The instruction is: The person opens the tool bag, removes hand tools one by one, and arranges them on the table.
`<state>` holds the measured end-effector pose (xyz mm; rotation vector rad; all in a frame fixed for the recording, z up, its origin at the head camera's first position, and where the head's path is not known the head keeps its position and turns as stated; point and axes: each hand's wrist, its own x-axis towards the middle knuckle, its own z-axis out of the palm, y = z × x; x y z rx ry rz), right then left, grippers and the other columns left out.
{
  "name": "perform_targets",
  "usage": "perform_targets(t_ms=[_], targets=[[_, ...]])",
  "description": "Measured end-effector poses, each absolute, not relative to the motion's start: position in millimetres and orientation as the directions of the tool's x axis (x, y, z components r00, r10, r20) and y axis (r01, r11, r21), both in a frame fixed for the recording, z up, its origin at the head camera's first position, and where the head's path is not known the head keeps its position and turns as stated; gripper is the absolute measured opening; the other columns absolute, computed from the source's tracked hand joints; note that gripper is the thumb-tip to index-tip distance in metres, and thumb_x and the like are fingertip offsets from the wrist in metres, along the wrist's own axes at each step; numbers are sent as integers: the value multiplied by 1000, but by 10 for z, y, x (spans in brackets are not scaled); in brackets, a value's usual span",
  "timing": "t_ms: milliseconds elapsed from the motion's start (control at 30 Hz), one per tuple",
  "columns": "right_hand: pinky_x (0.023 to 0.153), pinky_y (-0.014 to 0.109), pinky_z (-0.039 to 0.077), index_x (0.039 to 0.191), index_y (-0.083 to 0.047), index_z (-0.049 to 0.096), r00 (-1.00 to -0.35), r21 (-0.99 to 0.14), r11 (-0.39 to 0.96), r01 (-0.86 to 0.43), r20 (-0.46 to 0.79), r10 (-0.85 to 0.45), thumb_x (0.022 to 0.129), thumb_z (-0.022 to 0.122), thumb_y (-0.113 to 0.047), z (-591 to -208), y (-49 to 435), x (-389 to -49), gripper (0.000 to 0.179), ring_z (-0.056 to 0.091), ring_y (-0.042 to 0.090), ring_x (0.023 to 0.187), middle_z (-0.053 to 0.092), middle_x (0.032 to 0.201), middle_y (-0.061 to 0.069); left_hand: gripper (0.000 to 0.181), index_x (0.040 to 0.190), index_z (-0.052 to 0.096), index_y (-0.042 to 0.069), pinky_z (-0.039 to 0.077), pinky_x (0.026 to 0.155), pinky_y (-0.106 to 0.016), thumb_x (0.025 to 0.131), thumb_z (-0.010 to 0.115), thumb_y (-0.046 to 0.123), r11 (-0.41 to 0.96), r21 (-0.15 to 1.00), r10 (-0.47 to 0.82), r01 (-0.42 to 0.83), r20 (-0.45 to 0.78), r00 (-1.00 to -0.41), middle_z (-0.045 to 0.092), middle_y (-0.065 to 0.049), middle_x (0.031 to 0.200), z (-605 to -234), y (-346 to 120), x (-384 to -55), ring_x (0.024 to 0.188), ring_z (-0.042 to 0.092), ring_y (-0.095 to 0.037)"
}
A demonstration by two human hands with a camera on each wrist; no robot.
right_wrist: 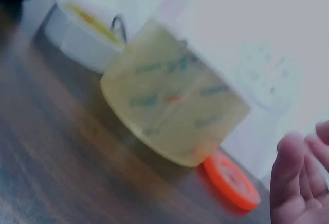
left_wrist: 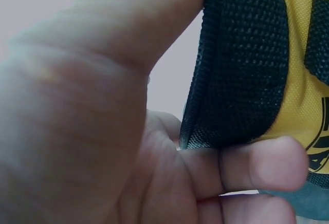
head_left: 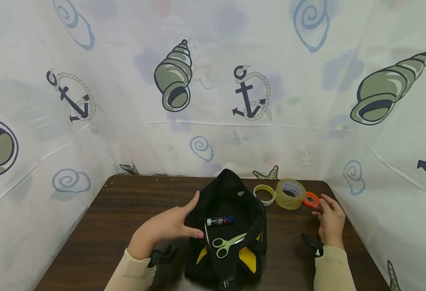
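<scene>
A black and yellow fabric bag [head_left: 231, 258] stands with its mouth wide. Inside it are green-handled scissors [head_left: 225, 245] and a dark tube with a white end [head_left: 220, 221], perhaps a glue stick. My left hand [head_left: 167, 227] holds the bag's left side, the rim [left_wrist: 241, 64] between thumb and fingers. Beside a small orange tape roll [head_left: 311, 199] is my right hand [head_left: 330, 220], its fingers loosely bent. In the right wrist view, a gap shows between those fingers [right_wrist: 290, 167] and the orange roll [right_wrist: 231, 180].
To the right of the bag stand a wide clear packing tape roll [head_left: 290, 195] and a white tape roll with a yellow inner face [head_left: 264, 195]. The brown wooden table [head_left: 125, 210] ends at a patterned curtain [head_left: 213, 81] behind.
</scene>
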<state>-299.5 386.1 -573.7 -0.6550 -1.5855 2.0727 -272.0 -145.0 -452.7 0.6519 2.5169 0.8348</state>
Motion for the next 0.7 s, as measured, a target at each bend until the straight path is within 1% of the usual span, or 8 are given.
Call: perform_targets(t_ms=[67,167,367,533,633,700], targets=[[68,21,60,143,-10,69,-802,-939,-324,-118,-102,588,110,67,-18,-5701,3860,-2989,34,69,12,88,64,122,1,125,175,-6,40,52,115,-59,90,81,67,713,635,542,297,-231,-808,56,-22,161,-4531,-1455,-2721,142,63,-35],[71,20,60,139,-10,72,-821,-926,-338,-167,-59,568,109,68,-17,-5684,3858,-2999,31,70,13,89,66,118,3,125,175,-7,42,51,117,-60,89,81,68,714,635,541,295,-233,-808,49,-22,167,-4540,-1461,-2724,147,60,-37],[79,20,62,138,1,69,-824,-937,-253,-241,60,564,107,69,-8,-5654,3840,-3041,32,74,14,86,69,107,5,126,175,-7,41,52,116,-59,89,81,68,713,637,542,294,-234,-807,52,-21,165,-4564,-1467,-2727,143,63,-35],[86,18,62,137,4,68,-817,-959,-140,-247,128,563,107,70,-10,-5457,3769,-3006,33,73,13,91,69,104,3,126,175,-7,41,52,115,-59,89,81,69,720,630,538,292,-241,-808,52,-21,164,-4575,-1476,-2724,143,63,-35],[88,18,61,137,6,68,-815,-960,-99,-263,166,555,106,71,-10,-5294,3721,-2975,34,73,14,94,69,105,4,125,174,-7,42,51,117,-59,89,80,69,722,627,533,291,-236,-813,51,-21,165,-4574,-1471,-2735,146,61,-35],[87,18,61,135,4,69,-819,-961,-93,-262,170,548,106,73,-10,-5194,3693,-2949,33,72,15,95,68,105,4,125,174,-6,43,50,118,-59,89,81,70,724,626,529,290,-235,-815,50,-21,166,-4568,-1467,-2738,148,59,-36]])
